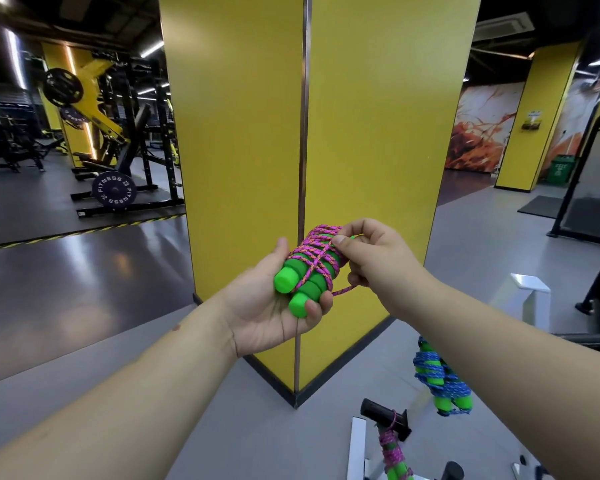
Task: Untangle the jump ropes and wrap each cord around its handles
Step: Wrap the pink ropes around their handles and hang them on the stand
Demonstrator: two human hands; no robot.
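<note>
My left hand [264, 306] grips a pair of green jump-rope handles [300, 284] held side by side, palm up. A pink cord [317, 249] is wound around them in many crossing turns. My right hand [364, 258] pinches that cord at the far end of the handles, thumb on top, and a short loop of cord hangs below it. A second rope with green handles wrapped in blue cord [437, 375] hangs at the lower right. A third, pink-corded rope with green handles [394, 455] hangs from a black bar [383, 415] at the bottom.
A yellow pillar [302, 133] stands right in front of me. White metal frame parts [530, 299] are at the lower right. Weight racks and a purple plate [114, 189] stand at the left, and a green bin [560, 169] at the far right. The floor is grey.
</note>
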